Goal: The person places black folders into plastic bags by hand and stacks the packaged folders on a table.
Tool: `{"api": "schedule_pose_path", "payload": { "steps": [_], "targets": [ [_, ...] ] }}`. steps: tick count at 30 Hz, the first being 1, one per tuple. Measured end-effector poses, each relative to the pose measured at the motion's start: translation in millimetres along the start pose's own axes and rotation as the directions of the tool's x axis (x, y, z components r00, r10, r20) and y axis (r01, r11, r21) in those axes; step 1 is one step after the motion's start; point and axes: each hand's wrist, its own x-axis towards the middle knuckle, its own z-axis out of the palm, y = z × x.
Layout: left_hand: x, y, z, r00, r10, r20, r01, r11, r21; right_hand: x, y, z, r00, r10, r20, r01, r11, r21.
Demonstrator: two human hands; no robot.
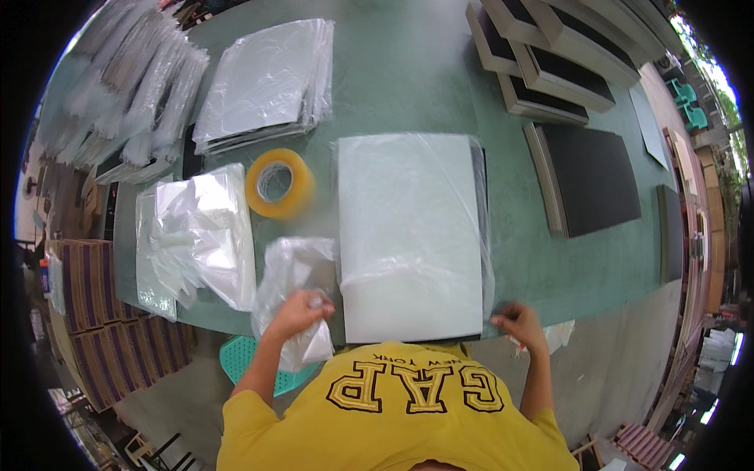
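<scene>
My left hand (301, 315) is closed round a crumpled clear plastic bag (294, 263), which hangs over the table's front edge. Right of it lies a white rectangular sheet or board (408, 228) in a clear plastic sleeve, with a dark edge showing along its right side. My right hand (521, 323) is at the sleeve's lower right corner, fingers curled and pinched together; whatever they may hold is too small to make out. A roll of yellowish tape (294, 184) stands beyond the crumpled bag. Left of the tape is a pile of clear plastic bags (208, 228).
White sleeved sheets (263, 74) are stacked at the back left, beside heaped plastic-wrapped bundles (133, 78). Black-topped boards (593, 177) lie at the right, with more stacked (550, 74) behind. A green stool (243, 357) and cartons (86, 286) stand below the green table (393, 71).
</scene>
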Motion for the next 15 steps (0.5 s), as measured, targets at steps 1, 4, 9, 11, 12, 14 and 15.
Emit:
{"api": "schedule_pose_path", "payload": {
  "steps": [1, 4, 9, 11, 12, 14, 15],
  "targets": [
    [1.5, 10.6, 0.0, 0.985, 0.084, -0.149, -0.071, 0.993, 0.091, -4.9, -18.8, 4.4, 0.969, -0.195, -0.148, 0.190, 0.981, -0.048],
    [26.1, 63.0, 26.5, 0.731, 0.617, -0.290, -0.438, 0.751, 0.494, 5.7, -97.2, 35.1, 0.659, -0.723, -0.207, 0.587, 0.667, -0.459],
    [78.3, 120.6, 85.7, 0.577, 0.809, -0.115, -0.519, 0.471, 0.713, 78.5, -113.5, 56.4, 0.674, -0.701, -0.231, 0.618, 0.707, -0.343],
    [101.3, 120.3, 79.2, 0.537, 0.820, -0.199, -0.434, 0.471, 0.768, 70.6, -137.6, 47.2, 0.838, -0.473, -0.271, 0.467, 0.880, -0.089],
    [104.8, 118.1, 74.7, 0.549, 0.808, -0.214, -0.416, 0.487, 0.768, 65.3, -138.0, 42.5, 0.813, -0.533, -0.233, 0.500, 0.845, -0.188],
    [104.5, 105.0, 56.1, 0.570, 0.783, -0.251, -0.374, 0.519, 0.768, 59.0, -126.0, 32.9, 0.773, -0.606, -0.191, 0.517, 0.774, -0.364],
    [97.8, 97.1, 51.1, 0.575, 0.769, -0.280, -0.354, 0.542, 0.762, 57.7, -115.1, 29.3, 0.761, -0.618, -0.197, 0.494, 0.750, -0.440]
  ]
}}
